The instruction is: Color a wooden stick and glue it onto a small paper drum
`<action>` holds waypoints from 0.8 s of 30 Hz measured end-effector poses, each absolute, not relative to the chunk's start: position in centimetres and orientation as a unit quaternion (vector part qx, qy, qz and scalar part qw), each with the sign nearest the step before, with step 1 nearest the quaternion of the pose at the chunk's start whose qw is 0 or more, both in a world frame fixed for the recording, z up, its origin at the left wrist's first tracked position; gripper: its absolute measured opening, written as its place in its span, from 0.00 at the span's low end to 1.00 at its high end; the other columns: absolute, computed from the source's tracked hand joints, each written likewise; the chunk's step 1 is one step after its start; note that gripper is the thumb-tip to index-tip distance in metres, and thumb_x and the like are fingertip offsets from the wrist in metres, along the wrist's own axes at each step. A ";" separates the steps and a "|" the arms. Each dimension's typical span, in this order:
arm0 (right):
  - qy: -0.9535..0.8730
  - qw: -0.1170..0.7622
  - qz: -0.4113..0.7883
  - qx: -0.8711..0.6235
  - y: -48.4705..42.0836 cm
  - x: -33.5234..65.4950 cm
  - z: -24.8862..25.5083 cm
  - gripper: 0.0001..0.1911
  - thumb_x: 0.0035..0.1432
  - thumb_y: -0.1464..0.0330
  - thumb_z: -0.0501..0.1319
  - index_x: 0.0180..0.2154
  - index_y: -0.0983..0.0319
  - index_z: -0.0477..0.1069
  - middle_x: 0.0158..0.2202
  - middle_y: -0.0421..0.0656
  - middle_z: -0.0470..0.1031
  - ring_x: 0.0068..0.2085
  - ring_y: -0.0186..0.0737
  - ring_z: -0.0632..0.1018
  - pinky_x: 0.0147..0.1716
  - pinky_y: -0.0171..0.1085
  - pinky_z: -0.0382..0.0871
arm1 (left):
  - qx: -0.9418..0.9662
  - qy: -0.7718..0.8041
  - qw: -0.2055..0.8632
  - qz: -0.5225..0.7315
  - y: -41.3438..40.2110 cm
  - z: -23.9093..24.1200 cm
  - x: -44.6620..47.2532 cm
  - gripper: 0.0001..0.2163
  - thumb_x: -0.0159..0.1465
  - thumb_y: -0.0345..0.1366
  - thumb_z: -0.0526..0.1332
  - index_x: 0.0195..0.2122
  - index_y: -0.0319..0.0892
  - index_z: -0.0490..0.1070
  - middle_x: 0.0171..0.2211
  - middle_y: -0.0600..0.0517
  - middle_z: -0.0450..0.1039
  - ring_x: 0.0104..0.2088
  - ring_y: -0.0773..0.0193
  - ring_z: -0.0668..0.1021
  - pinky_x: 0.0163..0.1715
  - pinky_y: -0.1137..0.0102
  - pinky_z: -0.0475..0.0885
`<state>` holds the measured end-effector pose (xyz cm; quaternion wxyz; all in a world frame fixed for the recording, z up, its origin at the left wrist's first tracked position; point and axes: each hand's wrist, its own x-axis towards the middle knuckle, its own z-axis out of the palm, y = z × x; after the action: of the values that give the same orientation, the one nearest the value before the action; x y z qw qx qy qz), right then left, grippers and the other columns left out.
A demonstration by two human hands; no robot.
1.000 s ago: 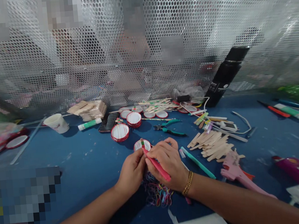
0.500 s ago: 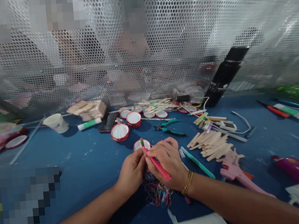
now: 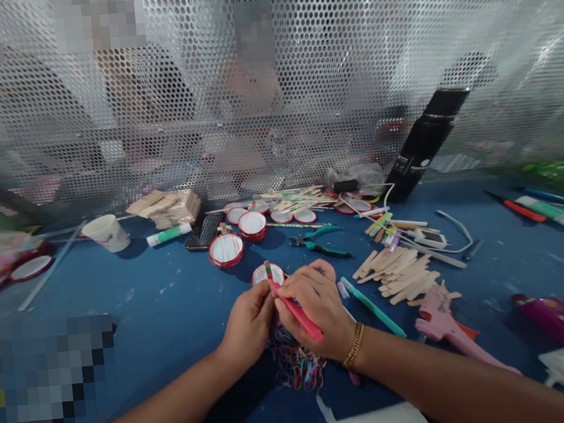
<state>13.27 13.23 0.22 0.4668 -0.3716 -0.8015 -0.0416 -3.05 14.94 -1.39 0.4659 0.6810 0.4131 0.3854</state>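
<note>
My right hand grips a pinkish-red marker like a pen, its tip pointing up and left. In my left hand, thumb and fingers pinch a small craft stick with a green band near its end. The marker's tip is at the stick; whether they touch is too small to tell. Just behind the fingertips lies a round white disc with a red rim, partly covered. Below both hands sits a tangle of colourful rubber bands or loops.
Teal cutting pliers, red-rimmed round pieces and a phone lie ahead. Loose craft sticks, a teal marker and a pink glue gun are right. A paper cup stands left; a perforated metal panel closes the back.
Almost nothing differs. Both hands keep their places, and the marker stays at the stick.
</note>
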 end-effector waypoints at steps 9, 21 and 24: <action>-0.802 0.470 -0.042 -0.367 13.2 13.3 0.3 0.02 0.63 0.71 0.60 0.37 0.59 0.67 0.33 0.40 0.79 0.37 0.41 0.77 0.46 0.47 0.58 | 0.686 0.402 0.463 0.392 15.0 -1.1 -3.0 0.15 0.71 0.44 0.55 0.40 0.39 0.76 0.31 0.52 0.73 0.33 0.62 0.72 0.36 0.71 0.67; -0.783 0.483 -0.047 -0.389 13.3 13.3 0.3 0.02 0.63 0.71 0.60 0.36 0.59 0.67 0.32 0.40 0.78 0.36 0.40 0.77 0.45 0.47 0.59 | 0.659 0.410 0.484 0.404 14.9 -1.3 -2.9 0.17 0.70 0.48 0.55 0.31 0.41 0.70 0.25 0.55 0.67 0.28 0.65 0.68 0.30 0.72 0.63; -0.784 0.491 -0.052 -0.375 13.2 13.2 0.4 0.03 0.63 0.71 0.60 0.37 0.59 0.67 0.32 0.39 0.78 0.36 0.40 0.77 0.45 0.47 0.60 | 0.655 0.405 0.491 0.407 14.9 -1.4 -2.9 0.17 0.70 0.48 0.55 0.32 0.41 0.71 0.25 0.55 0.67 0.27 0.64 0.68 0.29 0.72 0.63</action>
<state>13.24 13.19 0.43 0.4912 -0.3752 -0.7843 -0.0519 -2.86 14.94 -1.42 0.4912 0.6548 0.4052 0.4072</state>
